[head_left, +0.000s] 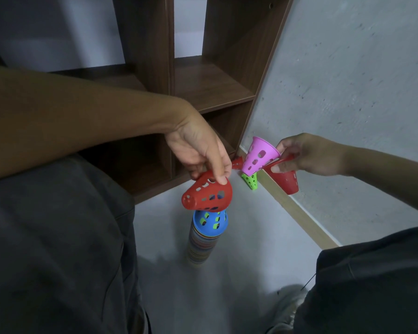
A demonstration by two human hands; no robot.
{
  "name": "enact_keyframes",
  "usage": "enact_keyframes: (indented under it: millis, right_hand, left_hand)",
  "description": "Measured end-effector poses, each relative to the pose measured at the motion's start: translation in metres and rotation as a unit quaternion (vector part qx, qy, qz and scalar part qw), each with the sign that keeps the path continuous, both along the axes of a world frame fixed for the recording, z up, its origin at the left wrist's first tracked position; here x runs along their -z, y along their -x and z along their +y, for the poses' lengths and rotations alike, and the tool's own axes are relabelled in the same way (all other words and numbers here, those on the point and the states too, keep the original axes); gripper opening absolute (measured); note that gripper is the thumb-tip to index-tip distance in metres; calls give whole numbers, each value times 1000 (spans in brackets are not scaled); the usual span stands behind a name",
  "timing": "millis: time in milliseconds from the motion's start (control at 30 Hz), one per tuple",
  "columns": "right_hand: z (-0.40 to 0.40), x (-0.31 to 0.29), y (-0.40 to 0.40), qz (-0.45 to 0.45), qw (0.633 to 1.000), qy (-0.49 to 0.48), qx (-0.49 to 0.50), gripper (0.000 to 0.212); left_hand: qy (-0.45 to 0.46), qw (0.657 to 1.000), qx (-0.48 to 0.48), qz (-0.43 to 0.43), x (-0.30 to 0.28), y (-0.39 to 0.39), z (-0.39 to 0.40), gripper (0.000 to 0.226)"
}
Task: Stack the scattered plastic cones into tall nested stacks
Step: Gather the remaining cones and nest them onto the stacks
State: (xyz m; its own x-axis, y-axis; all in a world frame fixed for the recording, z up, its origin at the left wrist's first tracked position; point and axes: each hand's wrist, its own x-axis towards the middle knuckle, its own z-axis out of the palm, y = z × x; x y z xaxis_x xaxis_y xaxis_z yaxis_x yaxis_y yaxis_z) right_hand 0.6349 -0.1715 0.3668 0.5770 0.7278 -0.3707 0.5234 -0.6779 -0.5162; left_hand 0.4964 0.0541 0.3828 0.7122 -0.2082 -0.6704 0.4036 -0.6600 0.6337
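Two hands are in view, and each one has plastic cones in it. The left hand [199,153] reaches in from the left and pinches one red cone [206,195] by its wide rim between thumb and fingertips. This cone is tilted on its side, narrow end pointing left, and it hangs right over the top of the stack, seeming to brush it.

There is one tall nested stack [204,239] standing upright on the grey floor [239,273] in the middle of the scene. Its topmost piece is a blue cone [210,220] with green showing through its holes; below it the many rims form coloured stripes too fine to count.

The right hand [304,155] comes in from the right and grips two cones together: one pink cone [260,156], wide mouth tilted up and to the left, and a second red cone [286,180] hanging below the fingers with its closed end down.

On the floor farther off, near the corner where the wooden shelf unit [203,68] meets the concrete wall [348,92], lies one green cone [250,182], and just to its left a third red piece [237,162] is partly hidden behind the pink cone. That makes five loose cones visible besides the stack.

Dark trousers [58,237] fill the near left, and another dark-clad knee sits near right.
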Motion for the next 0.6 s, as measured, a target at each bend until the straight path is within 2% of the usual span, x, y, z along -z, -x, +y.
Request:
enact_keyframes:
  millis: [67,133,267,433,600]
  right_hand:
    - [1,0,2,1,1000,1,-2,19]
    - [1,-1,3,-1,1000,2,-3,20]
    - [1,-2,4,-5,1000,7,-5,21]
    - [-1,-2,4,-4,1000,4,-4,20]
    - [-1,-4,7,41,998,-39,18,23]
  left_hand:
    - [15,993,78,85,9,-10,1,5]
    - [3,992,73,100,19,-19,1,7]
    - [-37,996,51,70,36,-20,-10,21]
    - [-29,999,-13,13,52,-25,-11,27]
    - [12,996,-59,-58,45,-30,-14,58]
